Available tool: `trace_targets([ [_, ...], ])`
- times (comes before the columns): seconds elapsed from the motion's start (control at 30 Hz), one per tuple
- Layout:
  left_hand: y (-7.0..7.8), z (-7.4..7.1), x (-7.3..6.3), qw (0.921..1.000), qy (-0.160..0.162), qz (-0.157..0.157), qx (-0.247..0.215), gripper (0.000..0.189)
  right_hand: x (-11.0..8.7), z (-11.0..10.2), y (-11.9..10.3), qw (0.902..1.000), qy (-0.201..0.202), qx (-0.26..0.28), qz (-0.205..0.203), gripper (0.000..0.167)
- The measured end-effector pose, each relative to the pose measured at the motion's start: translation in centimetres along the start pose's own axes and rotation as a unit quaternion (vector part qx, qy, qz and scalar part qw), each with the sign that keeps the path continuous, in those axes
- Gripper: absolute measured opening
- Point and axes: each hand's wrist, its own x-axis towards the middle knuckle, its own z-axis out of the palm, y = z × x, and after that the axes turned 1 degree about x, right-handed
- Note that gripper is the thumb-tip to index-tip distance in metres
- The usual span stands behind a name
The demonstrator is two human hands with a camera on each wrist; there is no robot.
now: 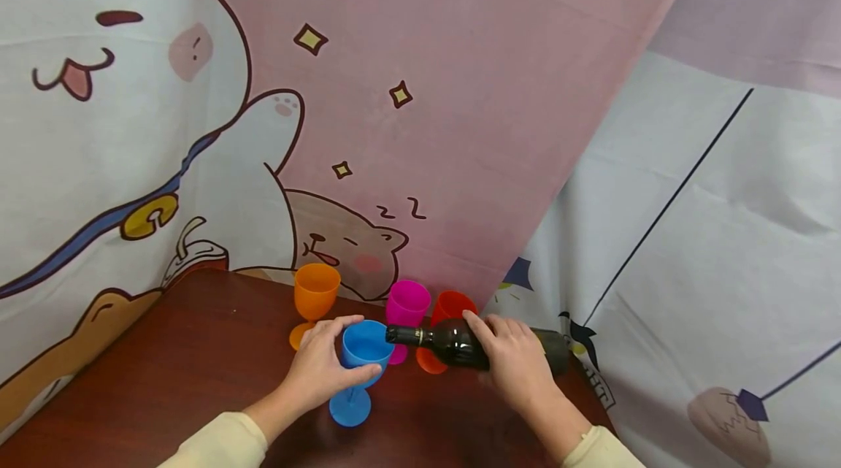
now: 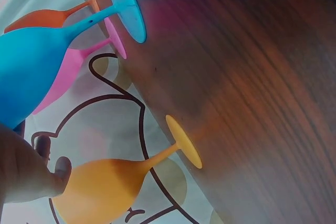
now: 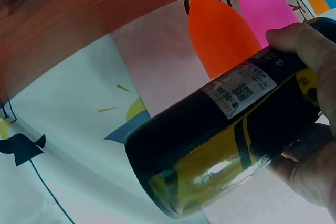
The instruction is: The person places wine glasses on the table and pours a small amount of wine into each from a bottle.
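So the left hand [image 1: 325,360] had its grip curled around the bowl of the blue goblet [image 1: 366,344] over the bench [image 1: 230,366], while the right hand [image 1: 517,360] had a full grip round a dark bottle [image 1: 453,343], tipped sideways just right of that goblet, neck at its rim. An orange goblet [image 1: 317,293] stood behind-left of the blue one, a pink goblet [image 1: 407,301] and red goblet [image 1: 453,304] behind-right, the bottle partly blocking the red. Right wrist cam caught a QR-code label [image 3: 239,90] the head view didn't.

Three goblets [image 1: 317,294] stand along the far edge of the surface [image 1: 190,366]; before them, a near goblet [image 1: 361,355] is left of the wine bottle [image 1: 458,344].
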Motion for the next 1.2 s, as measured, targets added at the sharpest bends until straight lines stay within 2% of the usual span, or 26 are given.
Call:
trace_targets([
  [0.6,-0.14,0.21,-0.14,1.0000,0.002,0.001,-0.003,0.085,0.85,-0.57,-0.24,0.9985,0.031,-0.038,-0.022,0.099],
  [1.2,-0.11,0.37,-0.14,0.9999,0.010,0.007,0.000,0.086,0.79,-0.81,-0.28,0.9990,0.014,-0.042,-0.011,0.097],
])
